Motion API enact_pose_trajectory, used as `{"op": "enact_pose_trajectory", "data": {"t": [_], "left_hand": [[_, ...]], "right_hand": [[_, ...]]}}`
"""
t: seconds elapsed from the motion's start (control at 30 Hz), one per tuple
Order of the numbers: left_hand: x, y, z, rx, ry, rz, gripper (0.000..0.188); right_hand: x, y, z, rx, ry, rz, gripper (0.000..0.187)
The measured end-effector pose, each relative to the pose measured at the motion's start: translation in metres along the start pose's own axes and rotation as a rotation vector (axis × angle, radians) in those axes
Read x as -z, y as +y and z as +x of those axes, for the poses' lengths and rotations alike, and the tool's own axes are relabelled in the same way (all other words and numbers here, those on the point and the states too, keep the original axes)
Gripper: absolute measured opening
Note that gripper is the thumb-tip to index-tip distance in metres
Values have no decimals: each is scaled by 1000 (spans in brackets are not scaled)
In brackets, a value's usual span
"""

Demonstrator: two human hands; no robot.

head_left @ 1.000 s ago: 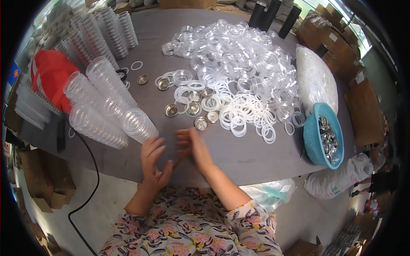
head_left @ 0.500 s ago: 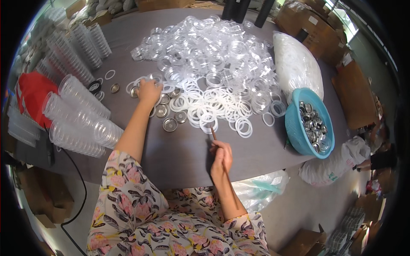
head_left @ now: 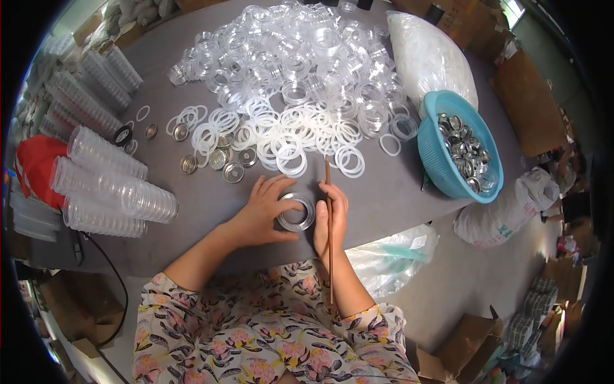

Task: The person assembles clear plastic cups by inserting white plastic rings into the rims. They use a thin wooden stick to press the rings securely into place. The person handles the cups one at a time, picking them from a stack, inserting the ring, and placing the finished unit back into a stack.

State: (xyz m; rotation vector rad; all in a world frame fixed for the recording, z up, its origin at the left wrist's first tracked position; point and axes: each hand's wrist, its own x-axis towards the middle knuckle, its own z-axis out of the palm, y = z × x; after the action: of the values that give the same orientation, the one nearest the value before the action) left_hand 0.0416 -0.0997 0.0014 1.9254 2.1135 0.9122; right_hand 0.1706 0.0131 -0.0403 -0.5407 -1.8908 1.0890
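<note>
Head view: the left hand (head_left: 259,214) lies on the grey surface (head_left: 396,192) with its fingers (head_left: 281,185) curled narrowly around a round metal lid (head_left: 296,212), thumb on the near rim and fingertips on the far rim, so the lid sits pinned flat between the two hands, just ahead of the body. The right hand (head_left: 331,221) rests touching the lid's right edge and grips a long thin brown stick (head_left: 329,224), which runs under the fingers from the forearm out past the fingertips toward the heap of white rings (head_left: 288,137). Its fingers are closed on the stick; how tight cannot be told.

Beyond the fingertips lie loose metal lids (head_left: 227,163) among the rings, and further out a big pile of clear plastic collars (head_left: 300,57). Left of the left hand's fingers lie stacks of clear cups (head_left: 109,185) on their sides; well to the right of the right hand's fingers stands a blue basket (head_left: 448,173) of more metal lids.

To do this step well, I judge the left hand should keep the lid flat and steady by its rim alone, leaving the centre open, while the stick tip works in low and controlled, so the nearby rings are not scattered.
</note>
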Motion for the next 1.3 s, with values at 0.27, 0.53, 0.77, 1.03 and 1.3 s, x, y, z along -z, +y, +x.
{"op": "enact_pose_trajectory", "data": {"t": [0.27, 0.53, 0.77, 1.03, 1.3], "left_hand": [[-4, -63, 44, 117, 289, 191, 20], [-9, -45, 20, 94, 321, 323, 22], [-2, -33, 11, 195, 505, -98, 23], [5, 12, -9, -319, 185, 329, 25], [8, 10, -8, -444, -31, 413, 24]], "right_hand": [[-1, -2, -3, -135, -77, 52, 25], [-4, 3, -7, -229, 16, 205, 24], [-1, 2, -8, -223, 6, 210, 25], [-2, 4, -9, -259, 59, 294, 23], [-3, 8, -9, -266, 72, 329, 22]]}}
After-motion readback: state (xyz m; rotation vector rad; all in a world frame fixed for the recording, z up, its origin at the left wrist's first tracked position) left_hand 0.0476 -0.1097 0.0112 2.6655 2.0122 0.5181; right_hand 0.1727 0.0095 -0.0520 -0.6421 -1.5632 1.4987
